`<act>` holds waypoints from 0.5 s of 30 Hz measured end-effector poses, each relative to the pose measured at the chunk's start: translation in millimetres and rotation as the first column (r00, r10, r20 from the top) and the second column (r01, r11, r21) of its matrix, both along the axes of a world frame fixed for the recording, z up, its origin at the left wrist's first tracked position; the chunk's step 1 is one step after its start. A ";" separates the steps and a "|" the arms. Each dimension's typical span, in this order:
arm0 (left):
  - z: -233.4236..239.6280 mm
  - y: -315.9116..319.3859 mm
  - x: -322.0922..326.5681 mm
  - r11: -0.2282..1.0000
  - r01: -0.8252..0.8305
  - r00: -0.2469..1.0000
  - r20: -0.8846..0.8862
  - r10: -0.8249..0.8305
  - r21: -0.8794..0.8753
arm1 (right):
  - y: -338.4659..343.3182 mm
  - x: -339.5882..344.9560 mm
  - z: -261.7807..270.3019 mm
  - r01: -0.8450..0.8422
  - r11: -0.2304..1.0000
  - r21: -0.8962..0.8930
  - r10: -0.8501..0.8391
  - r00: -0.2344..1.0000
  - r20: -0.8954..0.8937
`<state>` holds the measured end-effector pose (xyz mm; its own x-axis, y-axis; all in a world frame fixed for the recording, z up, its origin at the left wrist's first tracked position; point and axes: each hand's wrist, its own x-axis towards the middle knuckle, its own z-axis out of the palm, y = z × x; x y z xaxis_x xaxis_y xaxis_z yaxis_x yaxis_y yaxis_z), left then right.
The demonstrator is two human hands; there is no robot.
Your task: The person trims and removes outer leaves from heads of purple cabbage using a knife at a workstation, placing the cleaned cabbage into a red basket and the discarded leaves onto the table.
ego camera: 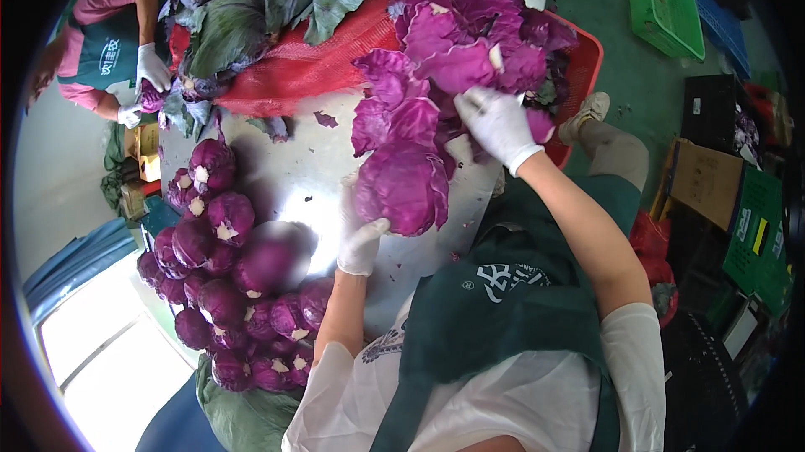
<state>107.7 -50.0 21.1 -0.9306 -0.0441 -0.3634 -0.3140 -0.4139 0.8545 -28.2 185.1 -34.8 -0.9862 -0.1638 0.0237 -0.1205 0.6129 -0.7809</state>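
A purple cabbage head [402, 189] rests in my left hand [363, 235], which wears a white glove and supports it from the side and below. My right hand [494, 122], also in a white glove, is up and to the right, over a heap of loose purple leaves [465, 37]; its fingers are bent, and whether a leaf is between them is unclear. The leaves spread over the table edge and a red plastic crate [583, 68]. Several trimmed purple cabbages [220, 301] with pale cut stems are piled at the left of the metal table [421, 269].
Across the table a co-worker [100, 43] in white gloves handles a cabbage. Untrimmed cabbages with green outer leaves [229, 37] lie by a red mesh sack [314, 56]. A green crate [666, 5], a cardboard box [704, 181] and a black crate [710, 112] stand at the right.
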 end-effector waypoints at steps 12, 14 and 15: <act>-7.5 5.4 -3.5 0.826 -0.238 0.971 0.109 0.212 0.512 | -28.3 35.3 60.5 -0.034 0.951 -0.308 0.029 0.999 -0.022; -4.3 -1.5 1.3 0.812 -0.235 0.972 0.115 0.206 0.533 | 0.7 -4.0 54.2 0.167 0.933 -0.319 -0.139 0.984 0.110; -1.0 0.0 -1.8 0.795 -0.222 0.975 0.110 0.195 0.565 | 26.3 -28.9 27.8 0.258 0.913 -0.317 -0.261 0.965 0.033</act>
<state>105.9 -50.0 20.0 -0.9056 -0.0075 -0.4242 -0.1944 -0.8813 0.4307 -57.1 211.4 -7.0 -0.9924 0.1152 0.0423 0.0001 0.3456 -0.9384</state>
